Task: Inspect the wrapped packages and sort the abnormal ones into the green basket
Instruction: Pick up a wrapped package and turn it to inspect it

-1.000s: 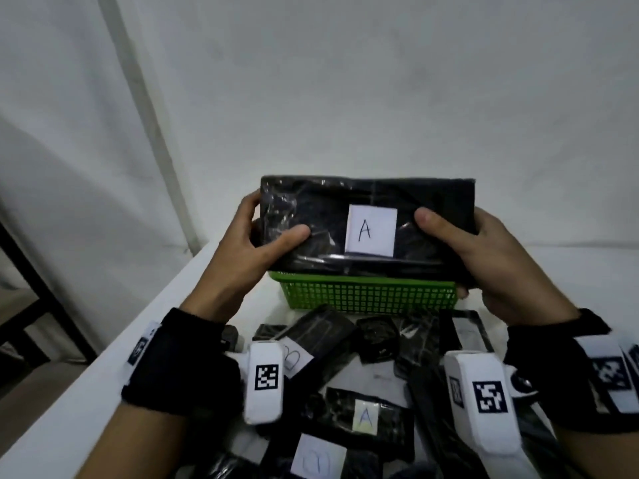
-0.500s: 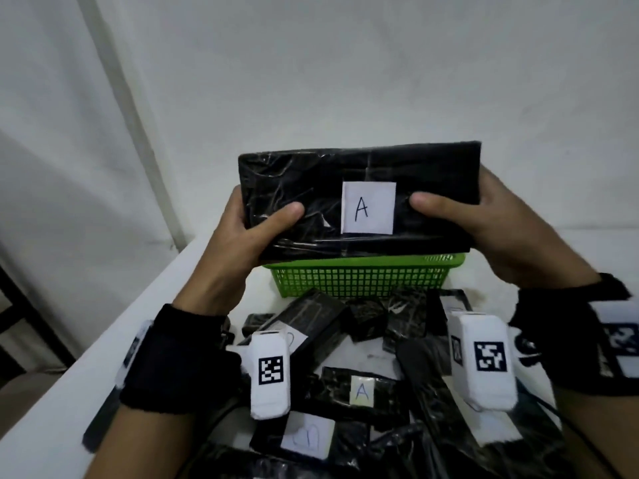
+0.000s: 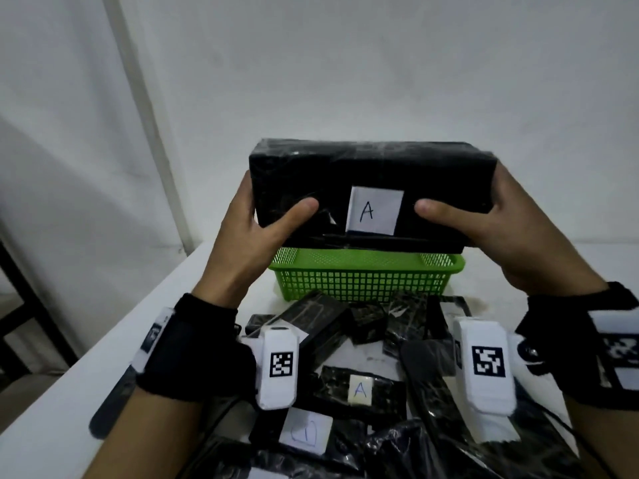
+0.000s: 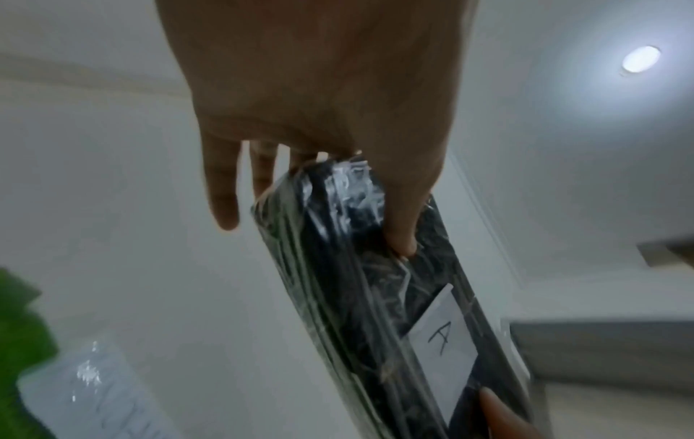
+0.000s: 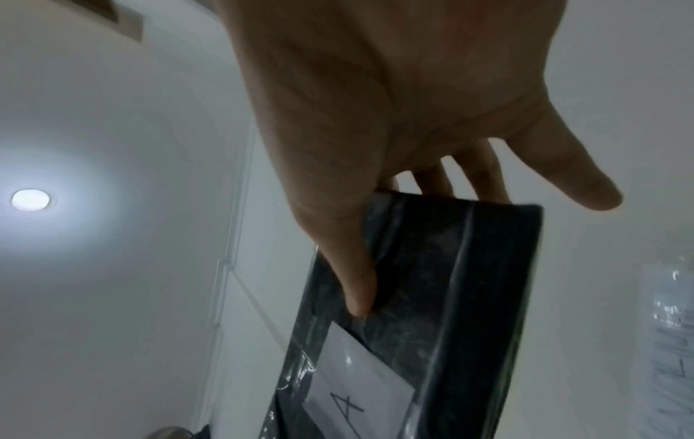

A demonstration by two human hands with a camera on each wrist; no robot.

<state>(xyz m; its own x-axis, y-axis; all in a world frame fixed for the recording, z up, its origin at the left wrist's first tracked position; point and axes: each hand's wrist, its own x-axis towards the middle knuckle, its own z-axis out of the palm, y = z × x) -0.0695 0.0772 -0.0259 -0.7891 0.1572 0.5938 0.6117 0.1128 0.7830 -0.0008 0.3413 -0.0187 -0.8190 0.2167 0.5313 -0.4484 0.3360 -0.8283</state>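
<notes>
A white table (image 3: pixel 103 344) runs along the near side, its left edge slanting toward a plain white wall (image 3: pixel 345 81). A pale vertical strip (image 3: pixel 148 122) climbs that wall from the table's far corner. At the far left a dark frame (image 3: pixel 31 305) of some furniture stands on the floor below the tabletop. Overhead, a round ceiling light (image 4: pixel 640 58) glows in a white ceiling. A black cable (image 3: pixel 567 426) trails across the lower right.

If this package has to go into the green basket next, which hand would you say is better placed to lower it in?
Neither clearly: left hand and right hand grip opposite ends of the package, centred above the basket.
</notes>
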